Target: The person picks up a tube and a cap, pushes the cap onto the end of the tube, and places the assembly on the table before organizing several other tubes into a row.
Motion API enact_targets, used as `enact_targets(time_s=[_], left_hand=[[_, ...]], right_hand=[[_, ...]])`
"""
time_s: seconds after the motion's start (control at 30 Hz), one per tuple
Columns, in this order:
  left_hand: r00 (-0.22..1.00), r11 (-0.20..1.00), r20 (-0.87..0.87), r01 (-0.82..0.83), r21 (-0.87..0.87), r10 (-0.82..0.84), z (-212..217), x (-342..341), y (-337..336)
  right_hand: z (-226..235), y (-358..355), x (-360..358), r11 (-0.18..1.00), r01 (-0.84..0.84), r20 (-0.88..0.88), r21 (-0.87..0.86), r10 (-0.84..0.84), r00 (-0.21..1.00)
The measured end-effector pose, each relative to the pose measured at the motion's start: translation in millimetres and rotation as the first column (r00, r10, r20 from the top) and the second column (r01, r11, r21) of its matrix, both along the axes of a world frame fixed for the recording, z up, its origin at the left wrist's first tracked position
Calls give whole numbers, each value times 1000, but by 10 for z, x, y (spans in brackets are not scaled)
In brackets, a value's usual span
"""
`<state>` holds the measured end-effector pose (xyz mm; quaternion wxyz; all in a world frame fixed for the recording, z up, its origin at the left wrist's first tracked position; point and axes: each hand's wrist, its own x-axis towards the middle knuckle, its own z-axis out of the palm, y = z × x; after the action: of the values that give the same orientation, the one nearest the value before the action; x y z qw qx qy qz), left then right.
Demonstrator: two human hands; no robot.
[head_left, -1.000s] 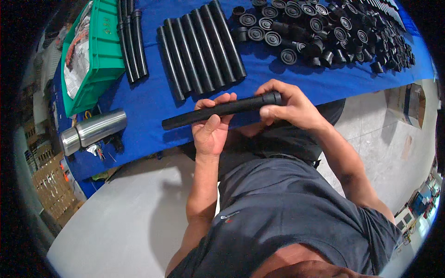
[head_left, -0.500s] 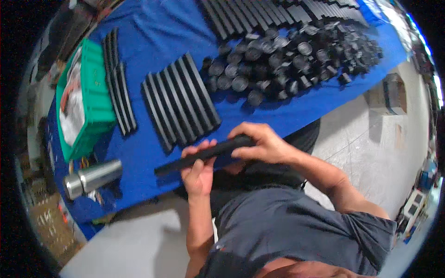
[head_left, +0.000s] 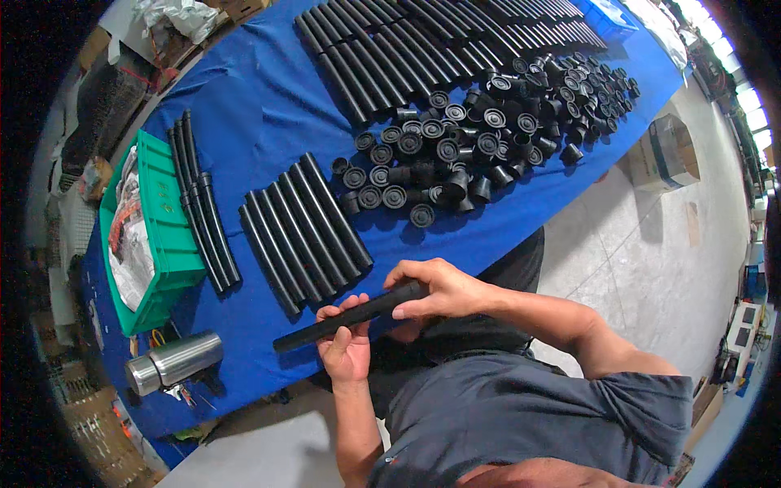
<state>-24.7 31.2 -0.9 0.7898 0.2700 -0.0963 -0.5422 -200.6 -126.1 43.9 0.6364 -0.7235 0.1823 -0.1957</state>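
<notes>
I hold a long black tube (head_left: 325, 327) level over the near edge of the blue-covered table (head_left: 260, 106). My left hand (head_left: 346, 346) grips it from below near its middle. My right hand (head_left: 435, 289) wraps over its right end, which my fingers hide. Just beyond the tube lies a row of several identical black tubes (head_left: 301, 229), side by side. A heap of several black round caps (head_left: 455, 159) lies to the right of that row.
A green crate (head_left: 163, 236) with paper inside stands at the left, thin black rods (head_left: 203, 211) beside it. A steel flask (head_left: 172, 362) lies near the table's front corner. More tubes (head_left: 431, 49) line the far side. A cardboard box (head_left: 663, 150) sits on the floor.
The view has shifted, so the table looks lower and further left in frame. Both hands keep their grip on the tube; it has stayed level in front of my body.
</notes>
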Motion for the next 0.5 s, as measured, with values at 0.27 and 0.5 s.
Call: enact_targets(time_s=[0.27,0.5], left_hand=[[997,1000,77,7,15,-8,11,-33,25],[999,998,29,14,58,-16,63,-48,-12]], right_hand=[[-46,9,-36,992,-21,-90,128,32,995],[-84,71,17,976,55,74,-210,-40,996]])
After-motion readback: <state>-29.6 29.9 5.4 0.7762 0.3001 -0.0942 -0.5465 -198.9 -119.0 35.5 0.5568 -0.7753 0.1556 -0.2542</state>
